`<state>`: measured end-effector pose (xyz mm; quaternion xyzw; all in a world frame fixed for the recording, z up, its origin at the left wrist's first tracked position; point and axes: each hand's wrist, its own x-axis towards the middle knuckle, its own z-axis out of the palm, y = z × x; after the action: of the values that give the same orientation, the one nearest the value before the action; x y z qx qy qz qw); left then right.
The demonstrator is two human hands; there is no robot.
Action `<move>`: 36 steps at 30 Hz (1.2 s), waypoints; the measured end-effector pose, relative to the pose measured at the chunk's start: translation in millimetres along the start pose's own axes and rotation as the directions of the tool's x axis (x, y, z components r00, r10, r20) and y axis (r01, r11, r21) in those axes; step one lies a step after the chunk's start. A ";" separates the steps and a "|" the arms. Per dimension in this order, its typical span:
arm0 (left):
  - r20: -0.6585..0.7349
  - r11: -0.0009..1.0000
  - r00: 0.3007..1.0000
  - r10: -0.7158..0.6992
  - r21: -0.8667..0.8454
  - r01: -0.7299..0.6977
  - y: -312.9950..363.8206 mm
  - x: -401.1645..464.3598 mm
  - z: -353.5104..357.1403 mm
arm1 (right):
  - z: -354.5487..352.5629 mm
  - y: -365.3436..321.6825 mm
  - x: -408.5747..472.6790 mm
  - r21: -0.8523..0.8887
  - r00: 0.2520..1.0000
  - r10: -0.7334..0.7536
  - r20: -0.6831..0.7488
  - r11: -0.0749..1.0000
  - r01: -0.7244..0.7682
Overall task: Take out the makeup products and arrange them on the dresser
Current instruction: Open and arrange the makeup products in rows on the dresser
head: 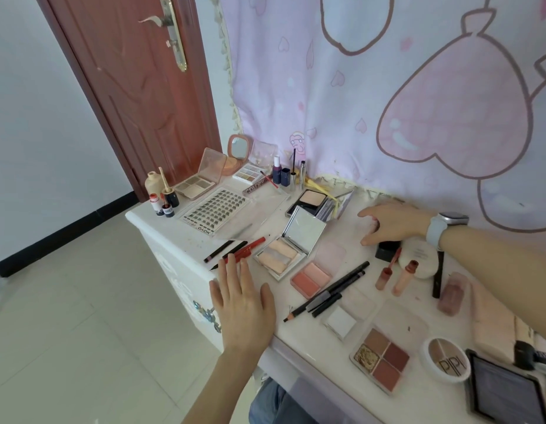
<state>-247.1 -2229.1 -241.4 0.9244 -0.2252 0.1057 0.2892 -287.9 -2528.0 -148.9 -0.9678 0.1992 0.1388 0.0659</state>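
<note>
Head view, looking down on a white dresser (180,240) crowded with makeup, a pink heart-print cloth (388,102) hung behind it and a red-brown door (137,87) to the left. Left hand (242,304) lies flat, palm down, near the front edge, fingers spread and holding nothing; fingertips just reach a red pencil (249,247) and two dark pencils (224,250) lying side by side. Right hand (391,223), grey watch (443,226) on the wrist, hovers palm down toward the back, fingers loosely curved and wide, gripping nothing visible; thumb close to a small black case (388,250). Between the hands: an open mirrored compact (291,243) with pale powder, and just beside it a pink two-pan blush (310,280). Black eyeliner pencils (330,293) lie diagonally near the blush. Two lip tints (397,276) lie beside a round white puff case (418,258). Front right: a four-pan eyeshadow palette (381,359) and a round white compact (446,359). Far left: a false-lash tray (215,211), small bottles (163,198), open palettes at the back. Blue denim shows below the dresser edge.
</note>
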 end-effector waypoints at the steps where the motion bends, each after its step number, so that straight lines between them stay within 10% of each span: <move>1: 0.004 1.000 1.000 -0.002 0.005 0.002 -1.1 0.2 2.0 | -0.3 1.5 -0.6 0.080 0.999 -0.008 -0.038 0.997 0.011; 9: 0.019 0.998 1.000 -0.017 0.056 0.016 -1.0 -0.5 1.8 | -31.6 6.1 -41.5 0.576 0.909 0.067 -0.412 0.792 0.203; 15: 0.030 0.995 1.000 -0.005 0.099 0.002 -2.0 -2.6 3.0 | -58.7 -55.8 -112.2 0.937 0.936 0.059 -0.348 -0.010 0.349; 19: 0.103 0.986 0.995 0.004 0.167 -0.022 -3.7 -2.7 2.8 | -30.2 -82.4 -148.0 0.953 0.984 -0.056 -0.172 -0.262 0.151; 26: 0.154 0.992 0.988 0.012 0.122 -0.031 -5.3 -7.0 -0.5 | 37.9 -111.1 -170.1 0.966 0.989 -0.079 0.123 -0.219 -0.137; 32: -0.200 0.924 0.957 0.212 -0.278 -0.262 14.5 -22.7 -24.9 | 63.8 -110.6 -180.4 0.979 0.990 -0.126 0.069 0.198 -0.043; 36: -0.069 0.704 0.874 0.481 -0.564 -0.431 34.8 -39.8 -44.8 | 62.7 -105.1 -186.9 0.941 0.994 -0.113 -0.006 0.337 0.044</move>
<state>-301.5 -2214.3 -201.1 0.7157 -0.4794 0.0642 0.5038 -425.6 -2352.1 -146.0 -0.7583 0.1940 0.0249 0.6219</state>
